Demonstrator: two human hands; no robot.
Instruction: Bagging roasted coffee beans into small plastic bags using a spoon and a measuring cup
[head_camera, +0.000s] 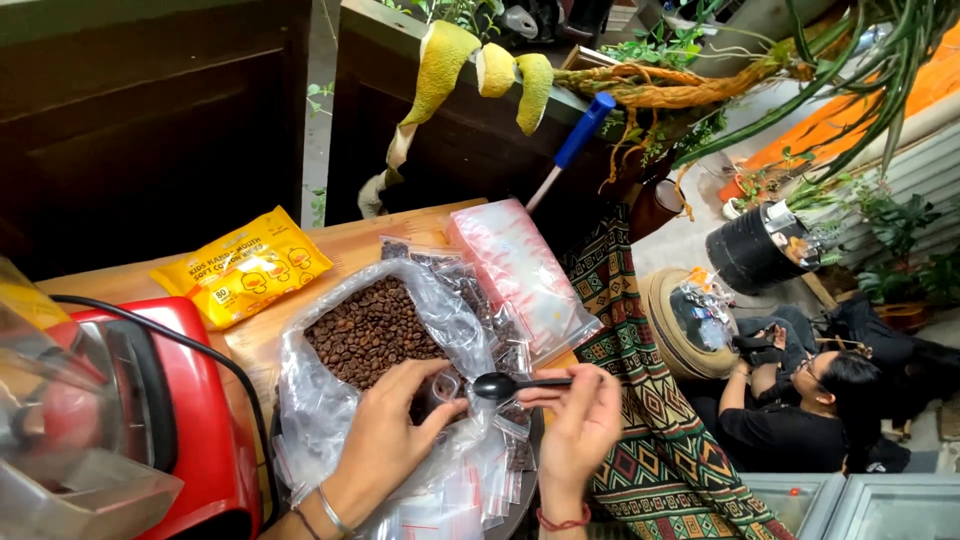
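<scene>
A red appliance (190, 400) is crowding the wooden tabletop (350, 245) at your near left, a yellow packet (245, 265) lying beyond it. Your left hand (385, 435) is closing around a small bag (437, 390) at the edge of the open bag of coffee beans (370, 330). Your right hand (580, 425) is pinching a black spoon (500, 385), just beside the tabletop's right edge, where a patterned cloth (640, 400) is hanging.
</scene>
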